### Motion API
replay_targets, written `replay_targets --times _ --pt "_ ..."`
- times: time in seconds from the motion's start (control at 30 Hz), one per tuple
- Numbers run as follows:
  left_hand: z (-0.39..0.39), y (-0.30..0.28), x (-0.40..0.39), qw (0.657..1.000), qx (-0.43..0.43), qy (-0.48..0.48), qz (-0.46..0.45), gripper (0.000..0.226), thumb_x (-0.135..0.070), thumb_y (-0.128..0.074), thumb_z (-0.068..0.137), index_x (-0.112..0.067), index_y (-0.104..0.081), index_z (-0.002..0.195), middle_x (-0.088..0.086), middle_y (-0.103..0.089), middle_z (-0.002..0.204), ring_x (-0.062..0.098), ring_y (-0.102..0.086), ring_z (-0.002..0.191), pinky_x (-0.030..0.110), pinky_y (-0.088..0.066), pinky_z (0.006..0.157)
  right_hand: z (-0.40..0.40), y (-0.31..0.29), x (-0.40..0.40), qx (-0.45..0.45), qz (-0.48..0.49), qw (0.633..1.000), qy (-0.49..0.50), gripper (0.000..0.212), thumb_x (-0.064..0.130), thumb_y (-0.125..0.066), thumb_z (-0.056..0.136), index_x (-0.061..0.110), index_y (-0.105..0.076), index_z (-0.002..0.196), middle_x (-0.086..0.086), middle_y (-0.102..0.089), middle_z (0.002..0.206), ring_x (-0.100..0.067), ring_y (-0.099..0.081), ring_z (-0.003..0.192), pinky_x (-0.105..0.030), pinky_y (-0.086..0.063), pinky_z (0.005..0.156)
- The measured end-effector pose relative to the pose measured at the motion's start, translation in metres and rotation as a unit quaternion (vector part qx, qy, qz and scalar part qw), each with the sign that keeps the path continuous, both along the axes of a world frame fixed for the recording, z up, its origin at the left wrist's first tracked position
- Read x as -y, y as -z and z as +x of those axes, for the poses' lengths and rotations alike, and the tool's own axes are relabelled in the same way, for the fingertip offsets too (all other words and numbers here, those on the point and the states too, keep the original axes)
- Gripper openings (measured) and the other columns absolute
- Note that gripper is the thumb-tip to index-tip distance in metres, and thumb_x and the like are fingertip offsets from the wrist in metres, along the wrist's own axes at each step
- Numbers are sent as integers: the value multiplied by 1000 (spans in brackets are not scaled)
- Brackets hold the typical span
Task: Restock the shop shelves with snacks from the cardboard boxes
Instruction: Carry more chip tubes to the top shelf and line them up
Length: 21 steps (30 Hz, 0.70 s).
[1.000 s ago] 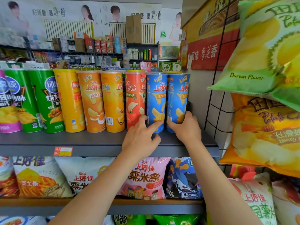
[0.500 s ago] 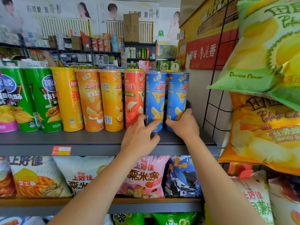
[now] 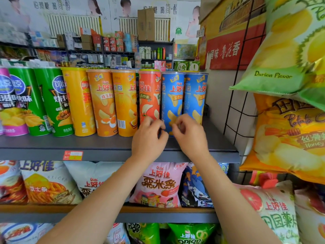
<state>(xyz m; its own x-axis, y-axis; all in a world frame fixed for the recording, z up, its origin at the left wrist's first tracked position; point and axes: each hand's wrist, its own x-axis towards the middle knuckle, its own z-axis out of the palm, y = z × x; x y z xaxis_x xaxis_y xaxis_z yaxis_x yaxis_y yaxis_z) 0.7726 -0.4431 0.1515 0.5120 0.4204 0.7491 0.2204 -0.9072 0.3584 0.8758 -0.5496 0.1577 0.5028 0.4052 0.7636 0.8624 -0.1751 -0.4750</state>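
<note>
And the hands are off! A second ago the left hand (image 3: pixel 149 138) pressed the left blue can (image 3: pixel 173 101) and the right hand (image 3: pixel 190 136) gripped the right blue can (image 3: pixel 196 97); now both have drawn back toward six o'clock, fingers loosely curled, holding nothing. The two cans stand upright, touching, at the three o'clock end of the shelf (image 3: pixel 105 147), beside the red can (image 3: pixel 149 95). That pair looks placed; no boxes in view.

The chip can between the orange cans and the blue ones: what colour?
Red chip can, seen in the head view.
</note>
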Motion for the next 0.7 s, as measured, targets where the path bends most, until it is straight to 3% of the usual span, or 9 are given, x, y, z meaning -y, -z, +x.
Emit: replay_targets --times 0.07,0.13,0.23,0.4,0.53,0.7 --pt "-4 0 -9 999 13 -36 -35 15 -23 -63 87 -16 -67 99 5 -52 105 25 -57 92 31 -44 66 -1 5 -6 22 -104 994 -34 20 25 -64 91 16 -59 109 -3 -55 97 -23 -57 82 -43 -52 71" --pt "-7 0 -17 996 17 -64 -68 19 -24 -62 88 -15 -66 104 6 -50 107 25 -56 93 29 -40 67 -1 9 -9 45 -165 985 -6 31 29 -62 92 21 -55 122 -7 -51 113 -30 -58 95 -41 -51 73" --pt "-9 -1 -18 995 12 -68 -78 22 -24 -62 88 -15 -63 108 7 -48 108 27 -56 92 30 -40 66 1 12 -10 42 -166 985 12 35 30 -60 93 25 -52 127 -8 -47 118 -32 -58 92 -41 -53 71" --pt "-9 3 -11 997 -26 -73 -6 43 -28 -62 88 -24 -54 130 9 -43 112 29 -53 97 32 -45 62 1 12 -10 43 -166 985 12 40 29 -59 95 27 -52 134 -9 -42 117 -32 -58 89 -42 -55 73" --pt "-10 4 -7 994 -64 -89 11 61 -32 -61 91 -35 -39 147 11 -36 132 29 -47 116 37 -51 71 1 11 -9 31 -177 984 18 44 31 -57 96 32 -50 140 -11 -41 120 -35 -58 93 -43 -54 79" --pt "-10 1 -6 991 -101 -93 -3 62 -35 -56 93 -40 -33 151 11 -23 150 32 -42 129 41 -52 87 1 10 -9 22 -203 979 21 49 35 -54 98 34 -45 146 -14 -40 133 -38 -55 106 -45 -51 89"
